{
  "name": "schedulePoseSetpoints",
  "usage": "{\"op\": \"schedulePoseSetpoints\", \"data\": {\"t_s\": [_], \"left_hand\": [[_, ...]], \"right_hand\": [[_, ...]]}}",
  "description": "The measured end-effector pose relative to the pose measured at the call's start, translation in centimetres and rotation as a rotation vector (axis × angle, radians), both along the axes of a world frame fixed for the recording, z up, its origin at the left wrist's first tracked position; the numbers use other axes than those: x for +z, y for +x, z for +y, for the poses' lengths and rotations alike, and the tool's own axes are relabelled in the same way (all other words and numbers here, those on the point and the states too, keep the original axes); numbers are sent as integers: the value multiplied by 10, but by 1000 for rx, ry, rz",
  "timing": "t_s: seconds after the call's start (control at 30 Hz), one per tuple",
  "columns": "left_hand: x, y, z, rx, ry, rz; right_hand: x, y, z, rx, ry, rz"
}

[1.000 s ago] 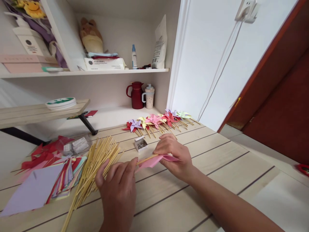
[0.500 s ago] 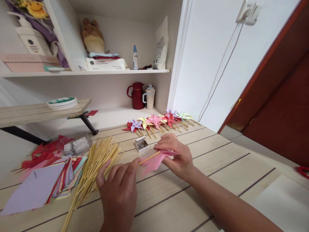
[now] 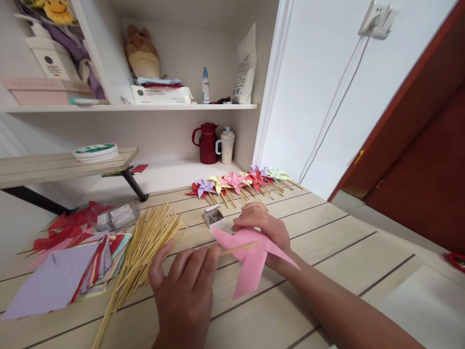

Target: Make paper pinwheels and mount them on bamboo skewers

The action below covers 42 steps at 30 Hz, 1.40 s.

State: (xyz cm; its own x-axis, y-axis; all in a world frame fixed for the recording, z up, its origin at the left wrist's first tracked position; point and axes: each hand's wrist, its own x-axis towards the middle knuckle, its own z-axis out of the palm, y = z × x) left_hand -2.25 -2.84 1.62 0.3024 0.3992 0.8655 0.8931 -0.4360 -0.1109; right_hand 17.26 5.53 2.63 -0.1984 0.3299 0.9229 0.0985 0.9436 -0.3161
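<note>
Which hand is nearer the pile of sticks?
Left. The left hand is just right of the pile of sticks; the right hand is farther right, partly hidden behind the pink pinwheel.

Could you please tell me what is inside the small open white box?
The small open white box holds a heap of shiny, metallic-looking pieces, visible through its top. They cover the box's floor, so what lies beneath the top layer cannot be seen.
</note>
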Motion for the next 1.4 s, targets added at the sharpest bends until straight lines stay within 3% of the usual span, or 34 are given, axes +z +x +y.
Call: {"op": "schedulePoseSetpoints", "data": {"t_s": [0.6, 0.7, 0.8, 0.93, 1.1, 1.3, 1.4], "left_hand": [[-2, -7, 6, 34, 3, -129], [-6, -6, 9, 23, -15, -164], [-10, -5, 13, 30, -40, -272], [-11, -5, 16, 109, -217, -455], [-13, -11, 21, 181, -521, -617], [-15, -18, 28, 389, -748, -405], [-10, -20, 28, 499, -858, -219]], "right_hand": [[-9, 3, 12, -73, -64, -36], [-11, 3, 12, 42, -190, -85], [-16, -2, 10, 172, -471, -160], [-26, -13, 11, 213, -796, -238], [-37, -18, 21, 149, -873, -284], [-44, -5, 40, -57, -820, -347], [-40, 2, 42, 30, -900, -343]]}}
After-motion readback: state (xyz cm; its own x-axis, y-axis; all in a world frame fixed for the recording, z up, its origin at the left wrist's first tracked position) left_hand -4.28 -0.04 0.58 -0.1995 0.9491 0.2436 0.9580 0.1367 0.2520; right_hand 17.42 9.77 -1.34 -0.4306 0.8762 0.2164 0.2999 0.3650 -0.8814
